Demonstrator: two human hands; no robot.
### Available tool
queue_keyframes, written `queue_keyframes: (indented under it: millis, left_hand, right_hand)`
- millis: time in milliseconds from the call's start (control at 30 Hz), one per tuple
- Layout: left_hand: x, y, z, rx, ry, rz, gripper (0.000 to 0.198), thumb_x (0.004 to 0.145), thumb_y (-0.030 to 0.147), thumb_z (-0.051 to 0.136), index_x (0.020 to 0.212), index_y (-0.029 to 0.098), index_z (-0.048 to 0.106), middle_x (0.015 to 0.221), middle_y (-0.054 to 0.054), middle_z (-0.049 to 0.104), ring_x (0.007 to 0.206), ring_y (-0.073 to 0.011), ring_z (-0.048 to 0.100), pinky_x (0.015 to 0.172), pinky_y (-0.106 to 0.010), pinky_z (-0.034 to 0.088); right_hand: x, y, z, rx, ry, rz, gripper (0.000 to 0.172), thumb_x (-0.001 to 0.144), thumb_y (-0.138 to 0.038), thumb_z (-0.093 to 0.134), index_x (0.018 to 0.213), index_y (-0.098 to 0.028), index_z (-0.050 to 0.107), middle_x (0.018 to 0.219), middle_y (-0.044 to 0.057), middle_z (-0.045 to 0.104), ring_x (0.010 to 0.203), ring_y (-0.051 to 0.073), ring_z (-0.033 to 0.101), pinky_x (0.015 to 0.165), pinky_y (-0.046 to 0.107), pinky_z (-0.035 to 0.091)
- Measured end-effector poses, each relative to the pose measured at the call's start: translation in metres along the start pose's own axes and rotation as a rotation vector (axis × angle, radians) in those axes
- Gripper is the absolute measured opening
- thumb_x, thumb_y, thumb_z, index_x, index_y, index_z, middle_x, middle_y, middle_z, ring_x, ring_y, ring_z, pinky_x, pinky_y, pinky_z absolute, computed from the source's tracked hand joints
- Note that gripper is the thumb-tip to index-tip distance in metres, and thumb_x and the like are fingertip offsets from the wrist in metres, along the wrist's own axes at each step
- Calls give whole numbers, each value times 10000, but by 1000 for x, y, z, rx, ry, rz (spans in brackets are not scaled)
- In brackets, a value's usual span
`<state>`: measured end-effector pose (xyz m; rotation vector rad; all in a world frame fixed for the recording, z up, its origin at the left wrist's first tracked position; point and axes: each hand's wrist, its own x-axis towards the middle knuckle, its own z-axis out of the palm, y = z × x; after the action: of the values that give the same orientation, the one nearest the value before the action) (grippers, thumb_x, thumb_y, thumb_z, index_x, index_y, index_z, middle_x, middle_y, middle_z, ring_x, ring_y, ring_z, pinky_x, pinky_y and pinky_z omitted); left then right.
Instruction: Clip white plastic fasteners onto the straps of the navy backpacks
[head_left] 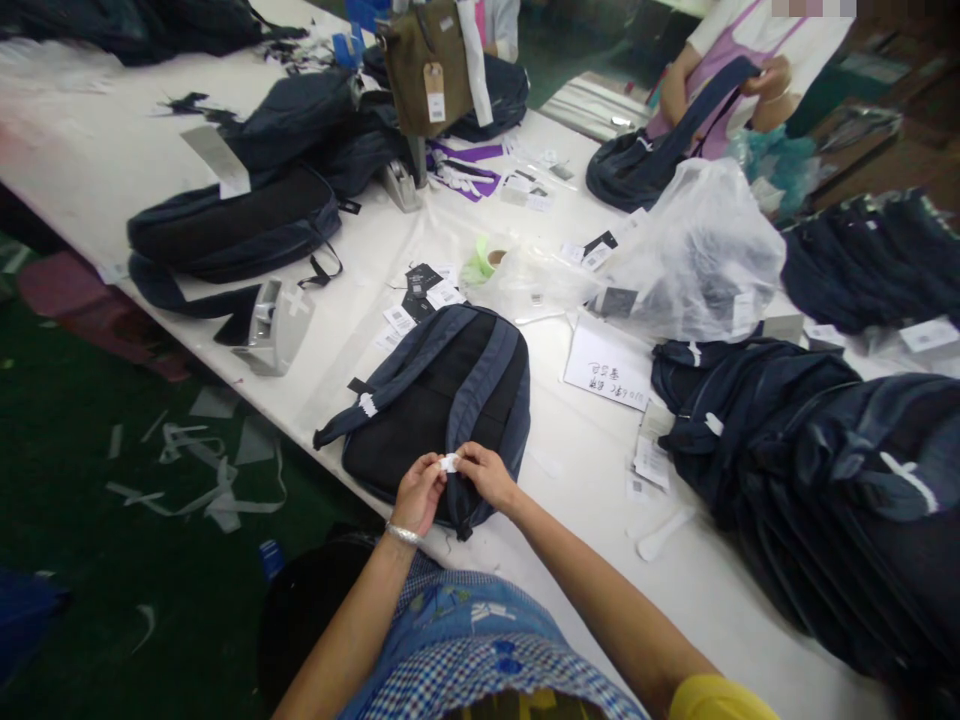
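Crowding a white table (97,170), backpacks (442,400) overlook green floor (112,600).

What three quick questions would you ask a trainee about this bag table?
1. True or false: the left hand and right hand both pinch a small white tag over the dark backpack.
2. Which wrist wears the bracelet? A left, B right, C neither.
3. Fill in: the handwritten paper lies on the ___ table.
Key: 1 true; 2 A; 3 white.
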<state>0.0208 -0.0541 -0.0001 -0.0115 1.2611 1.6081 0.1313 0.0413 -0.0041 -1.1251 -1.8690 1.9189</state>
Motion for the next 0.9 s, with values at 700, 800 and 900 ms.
queue_keyframes:
  millis: [700, 800, 900]
  left_hand:
    - [1, 18, -9, 60, 151, -123, 290, 645, 237, 759, 890, 158, 626, 750, 5, 634, 652, -61, 591, 643, -161, 499]
    - [-1, 16, -10, 61, 185, -114, 290, 633, 249, 773, 869, 167, 627, 762, 2, 639, 681, -75, 605, 704, -201, 504]
    - [0, 14, -12, 194, 159, -82, 319, 710, 386, 717, 960, 200, 647, 912, -39, 674, 827, -130, 634, 731, -242, 504]
  right_hand:
    - [-6, -12, 10, -15, 105, -115, 240, 843, -403, 572, 863, -188, 678, 771, 10, 613, 655, 126, 517, 608, 243, 410]
    - [-5, -7, 11, -5, 102, -11, 261, 822, -418, 580, 844, -177, 678, 697, 0, 607, 577, 115, 488, 541, 233, 388]
    - [-12, -3, 10, -120, 261, -32, 223, 831, -388, 566, 808, -184, 652, 738, 16, 613, 615, 127, 519, 601, 253, 424]
